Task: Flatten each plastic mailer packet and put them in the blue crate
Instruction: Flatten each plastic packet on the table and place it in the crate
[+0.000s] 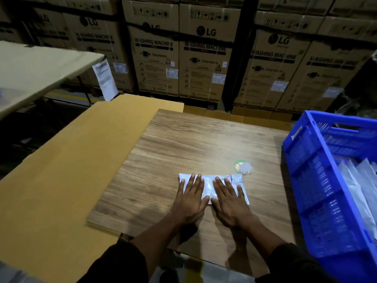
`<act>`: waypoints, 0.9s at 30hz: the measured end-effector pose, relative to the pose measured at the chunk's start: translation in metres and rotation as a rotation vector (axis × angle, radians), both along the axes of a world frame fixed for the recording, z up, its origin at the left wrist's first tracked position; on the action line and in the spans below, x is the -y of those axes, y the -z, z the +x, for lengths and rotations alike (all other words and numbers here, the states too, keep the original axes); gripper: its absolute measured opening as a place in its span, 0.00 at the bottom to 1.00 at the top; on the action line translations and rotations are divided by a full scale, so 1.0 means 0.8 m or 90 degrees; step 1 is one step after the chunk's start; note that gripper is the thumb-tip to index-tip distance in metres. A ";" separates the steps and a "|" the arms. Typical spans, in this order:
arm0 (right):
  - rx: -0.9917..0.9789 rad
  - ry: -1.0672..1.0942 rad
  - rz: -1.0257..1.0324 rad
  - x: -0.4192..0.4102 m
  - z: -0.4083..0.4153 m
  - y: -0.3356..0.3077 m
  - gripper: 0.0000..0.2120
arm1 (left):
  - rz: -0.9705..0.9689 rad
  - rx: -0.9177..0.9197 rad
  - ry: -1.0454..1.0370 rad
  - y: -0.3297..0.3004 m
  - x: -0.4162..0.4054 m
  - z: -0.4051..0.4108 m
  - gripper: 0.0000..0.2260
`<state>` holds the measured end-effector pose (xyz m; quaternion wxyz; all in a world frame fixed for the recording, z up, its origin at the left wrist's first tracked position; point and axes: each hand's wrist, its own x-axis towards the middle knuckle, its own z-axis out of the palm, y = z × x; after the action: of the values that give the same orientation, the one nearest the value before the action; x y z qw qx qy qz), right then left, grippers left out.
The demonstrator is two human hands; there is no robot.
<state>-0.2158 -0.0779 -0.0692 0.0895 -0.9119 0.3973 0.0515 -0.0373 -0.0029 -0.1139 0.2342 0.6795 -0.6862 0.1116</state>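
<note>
A white plastic mailer packet (210, 183) lies flat on the wooden board (193, 144), near its front. My left hand (190, 198) presses on the packet's left half with straight fingers. My right hand (229, 201) presses on its right half, palm down, fingers spread. The blue crate (306, 170) stands at the right edge of the board, and several white packets (359, 180) lie inside it.
A round green sticker with a crumpled bit of clear plastic (242, 167) lies just beyond the packet. Yellow cardboard (67, 170) covers the table to the left. Stacked washing machine cartons (179, 52) form a wall behind. Another table (30, 70) stands at the far left.
</note>
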 end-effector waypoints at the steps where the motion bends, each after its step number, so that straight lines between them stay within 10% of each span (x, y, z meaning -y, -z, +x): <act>1: 0.011 0.001 -0.022 -0.002 0.005 -0.003 0.33 | -0.028 -0.009 0.002 0.000 0.002 0.001 0.25; 12: 0.060 -0.083 0.012 -0.011 0.050 -0.006 0.39 | 0.040 -0.303 -0.113 -0.012 0.015 -0.015 0.30; 27: 0.068 0.024 0.003 -0.007 0.041 0.002 0.41 | 0.103 -0.108 -0.158 -0.011 -0.002 -0.001 0.22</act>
<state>-0.1830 -0.0725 -0.0707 0.1134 -0.9055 0.4088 0.0022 -0.0378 -0.0015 -0.1053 0.2206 0.7829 -0.5812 0.0263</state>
